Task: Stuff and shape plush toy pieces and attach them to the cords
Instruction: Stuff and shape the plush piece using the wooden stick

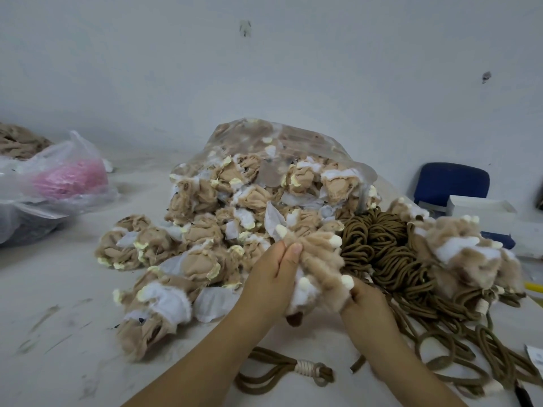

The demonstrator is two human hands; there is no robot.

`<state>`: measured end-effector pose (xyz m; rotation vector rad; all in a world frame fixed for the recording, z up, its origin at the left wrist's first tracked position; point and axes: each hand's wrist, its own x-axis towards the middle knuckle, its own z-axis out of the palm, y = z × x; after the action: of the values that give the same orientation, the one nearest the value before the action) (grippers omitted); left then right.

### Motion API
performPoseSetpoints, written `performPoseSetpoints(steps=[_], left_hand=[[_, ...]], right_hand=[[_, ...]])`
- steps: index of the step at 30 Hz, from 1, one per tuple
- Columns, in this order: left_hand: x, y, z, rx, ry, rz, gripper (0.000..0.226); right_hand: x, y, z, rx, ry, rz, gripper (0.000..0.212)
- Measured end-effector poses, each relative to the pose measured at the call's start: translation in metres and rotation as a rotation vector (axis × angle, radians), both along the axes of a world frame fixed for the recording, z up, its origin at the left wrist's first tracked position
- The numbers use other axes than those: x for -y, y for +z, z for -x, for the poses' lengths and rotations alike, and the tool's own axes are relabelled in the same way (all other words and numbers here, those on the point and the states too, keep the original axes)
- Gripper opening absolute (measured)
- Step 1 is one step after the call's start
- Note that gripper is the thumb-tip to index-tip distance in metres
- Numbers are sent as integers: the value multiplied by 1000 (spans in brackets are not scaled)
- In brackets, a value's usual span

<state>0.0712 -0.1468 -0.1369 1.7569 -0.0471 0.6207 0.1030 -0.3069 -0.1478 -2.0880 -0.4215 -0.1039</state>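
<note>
Bench (73, 333) — pale, scuffed, carrying everything. The biggest risk sits on it: the clear bag (293, 142) lies on its side with its mouth toward me, and the heap of limp tan pieces (205, 230) spills out across the bench. My judgement: an elbow or a tug on the bag would send more sliding, and worked pieces could get mixed in with unworked ones.

Right of the heap are the brown cords (379, 248), a dense coil with loops running under a pile of fluffier pieces (464, 254). Pulling one cord free would likely drag its neighbours and that pile along. Tangling is the probable snag here.

The plush piece (320, 259) I'm working is in front of me, between heap and coil; I cannot tell whether it touches either. My left hand (273, 277) pinches its upper edge, thumb against fingers. My right hand (364, 304) grips the lower right side, fingers curled into the fur. Pull too hard and a seam could strain. Pull too gently and the cream tips (346, 282) may end up lumpy — a guess only.

Smallest: one looped cord (305, 368) with a pale binding lies on the bench between my forearms. A careless forearm sweep could knock it off the near edge.
</note>
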Motion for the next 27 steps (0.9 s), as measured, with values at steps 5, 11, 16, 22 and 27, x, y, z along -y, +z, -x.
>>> performPoseSetpoints(steps=[5,11,16,22,27], left_hand=[[-6,-12,-4,-121,-103,29,16],[-23,-6,-5,-173,-20,259,2],[-36,3,-3,-93,108,273,43],[-30,4,4,-35,58,66,40],[-10,0,4,63,-86,-387,23]], right_hand=[[7,3,-10,31,-80,-56,36],[33,7,-23,71,-68,113,58],[54,9,-39,148,-194,295,53],[52,13,-35,154,-293,51,50],[17,21,-6,104,115,-49,15]])
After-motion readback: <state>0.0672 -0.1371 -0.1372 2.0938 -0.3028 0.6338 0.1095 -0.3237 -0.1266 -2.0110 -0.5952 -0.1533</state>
